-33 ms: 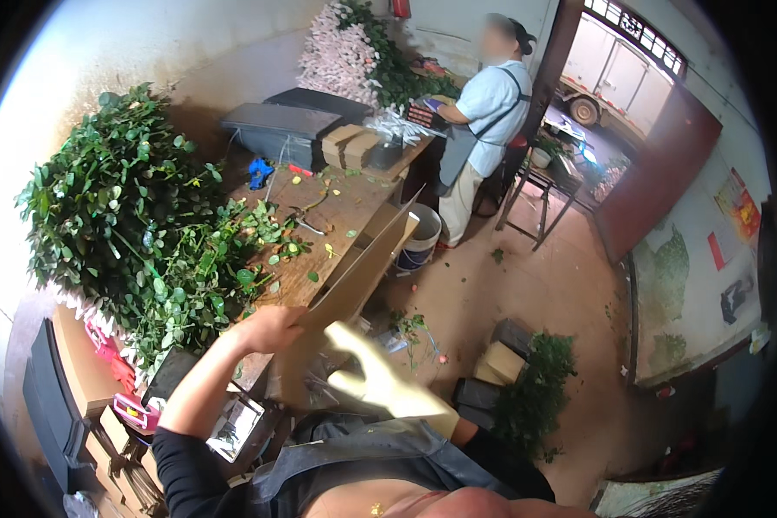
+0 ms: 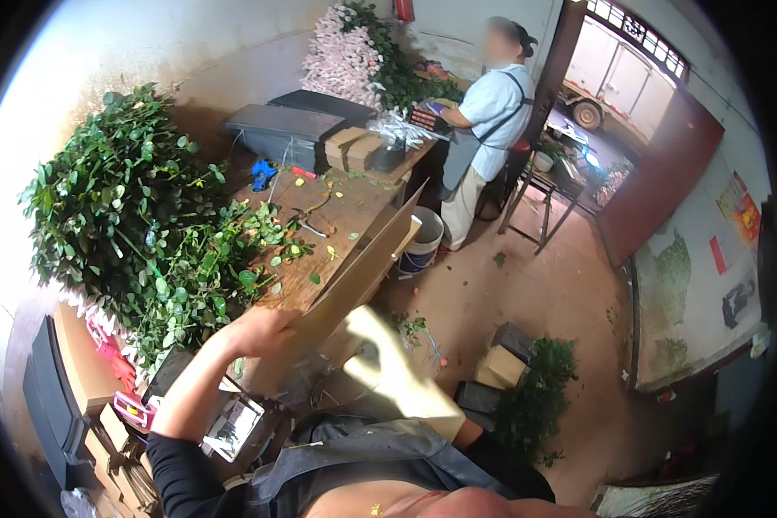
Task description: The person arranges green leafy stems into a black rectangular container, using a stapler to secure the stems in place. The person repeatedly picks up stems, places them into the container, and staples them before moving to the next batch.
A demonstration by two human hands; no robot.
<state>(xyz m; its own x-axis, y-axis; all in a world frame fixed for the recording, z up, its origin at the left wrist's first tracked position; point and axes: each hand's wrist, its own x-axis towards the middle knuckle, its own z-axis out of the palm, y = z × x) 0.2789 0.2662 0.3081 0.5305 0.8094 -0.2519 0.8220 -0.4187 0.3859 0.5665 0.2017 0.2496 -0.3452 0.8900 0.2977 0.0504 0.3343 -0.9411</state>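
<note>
My left hand [image 2: 263, 331], bare, is closed on the near left edge of a long tan cardboard sheet [image 2: 354, 274]. The sheet slants away from me along the table's edge, and its lower end is blurred. My right hand [image 2: 388, 367] wears a pale yellow glove and is smeared by motion. Its thumb and fingers are spread apart beside the sheet, with nothing seen between them. Cut green leafy stems [image 2: 198, 281] lie on the wooden table [image 2: 319, 207] beyond my left hand.
A big leafy flower bundle [image 2: 112, 190] fills the table's left. Grey boxes [image 2: 285, 129] stand at its back. A white bucket [image 2: 425, 233] is by the table's side, and a co-worker [image 2: 492, 112] stands beyond it. Boxes with greenery [image 2: 540, 380] sit on the floor at right.
My gloved right hand has shifted slightly to the right, its fingers still apart. The cardboard sheet has moved a little, with my left hand still on it.
</note>
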